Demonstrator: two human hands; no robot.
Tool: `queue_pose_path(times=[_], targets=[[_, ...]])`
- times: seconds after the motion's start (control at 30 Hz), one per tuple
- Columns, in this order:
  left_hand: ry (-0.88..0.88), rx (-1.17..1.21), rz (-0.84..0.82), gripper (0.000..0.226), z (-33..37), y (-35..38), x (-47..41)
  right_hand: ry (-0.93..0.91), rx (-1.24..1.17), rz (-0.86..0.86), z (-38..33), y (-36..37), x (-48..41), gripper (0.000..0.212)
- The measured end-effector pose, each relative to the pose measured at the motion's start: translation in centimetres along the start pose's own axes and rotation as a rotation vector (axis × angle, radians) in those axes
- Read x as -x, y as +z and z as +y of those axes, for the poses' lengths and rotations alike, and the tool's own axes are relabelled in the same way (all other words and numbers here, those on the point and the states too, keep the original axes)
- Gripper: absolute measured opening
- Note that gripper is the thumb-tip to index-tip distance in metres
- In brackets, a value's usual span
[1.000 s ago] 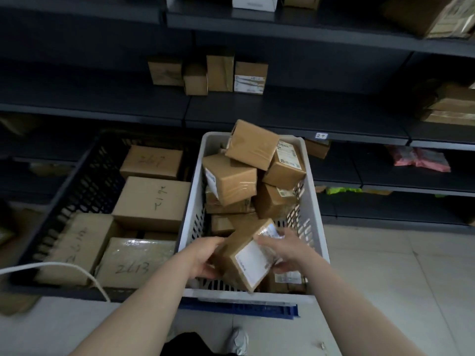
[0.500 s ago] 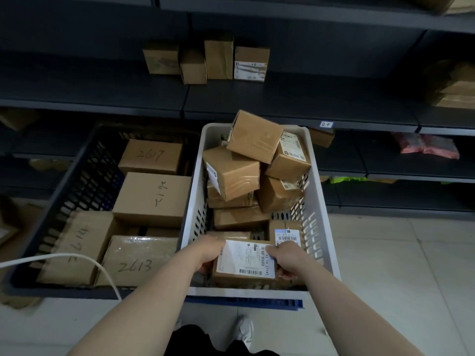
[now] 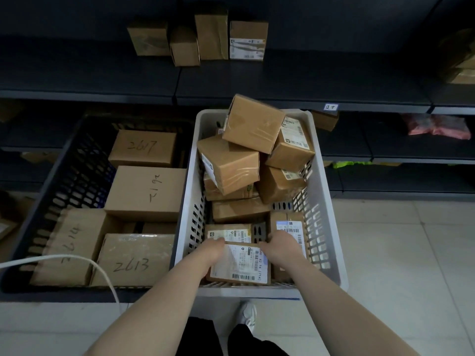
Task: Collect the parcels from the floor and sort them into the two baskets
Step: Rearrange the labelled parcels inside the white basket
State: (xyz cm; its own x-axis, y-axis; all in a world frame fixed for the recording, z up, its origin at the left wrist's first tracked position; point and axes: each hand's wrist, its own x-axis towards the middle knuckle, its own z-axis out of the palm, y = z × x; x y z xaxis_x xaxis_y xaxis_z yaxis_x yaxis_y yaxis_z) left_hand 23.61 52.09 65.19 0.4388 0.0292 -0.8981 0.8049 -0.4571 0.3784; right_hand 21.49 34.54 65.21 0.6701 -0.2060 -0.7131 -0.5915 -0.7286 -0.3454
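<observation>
Parcel (image 3: 239,263) with a white label lay flat at the near end of the white basket (image 3: 331,227), held from both sides. The left hand (image 3: 213,253) clasped its left edge and the right hand (image 3: 280,249) its right edge, fingers curled over the far corners. Whether it rested on the basket floor could not be told. Just beyond the fingers lay a smaller labelled box (image 3: 228,233), and past that a heap of brown boxes (image 3: 231,170). Left of the left hand, the black basket (image 3: 64,176) held larger numbered boxes (image 3: 144,194).

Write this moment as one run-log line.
labelled parcel: in white basket, near end | left hand: holds its left edge | right hand: holds its right edge
</observation>
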Motion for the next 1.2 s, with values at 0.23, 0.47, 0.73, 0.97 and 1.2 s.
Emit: queue_pose_path(times=[0.23,0.47,0.73,0.97,1.2], targets=[[-0.111,0.228,-0.040,0.031,0.6,-0.5,-1.5,-0.033,-0.204,-0.123,-1.5,0.5,-2.9,0.036],[-0.246,0.341,-0.060,0.019,0.2,-0.9,-3.9,0.045,0.028,-0.298,-2.1,1.7,-7.0,0.027],[-0.237,0.395,-0.061,0.013,-0.3,-0.6,-5.3,0.085,-0.076,-0.332,-2.2,1.6,-8.2,0.027],[-0.199,0.394,-0.017,0.017,-1.0,-0.5,-5.4,0.137,-0.272,-0.303,-1.6,1.9,-7.9,0.023],[-0.226,0.456,-0.014,0.017,-0.9,-0.5,-5.0,0.126,-0.215,-0.505,-0.4,-0.7,-6.7,0.041]])
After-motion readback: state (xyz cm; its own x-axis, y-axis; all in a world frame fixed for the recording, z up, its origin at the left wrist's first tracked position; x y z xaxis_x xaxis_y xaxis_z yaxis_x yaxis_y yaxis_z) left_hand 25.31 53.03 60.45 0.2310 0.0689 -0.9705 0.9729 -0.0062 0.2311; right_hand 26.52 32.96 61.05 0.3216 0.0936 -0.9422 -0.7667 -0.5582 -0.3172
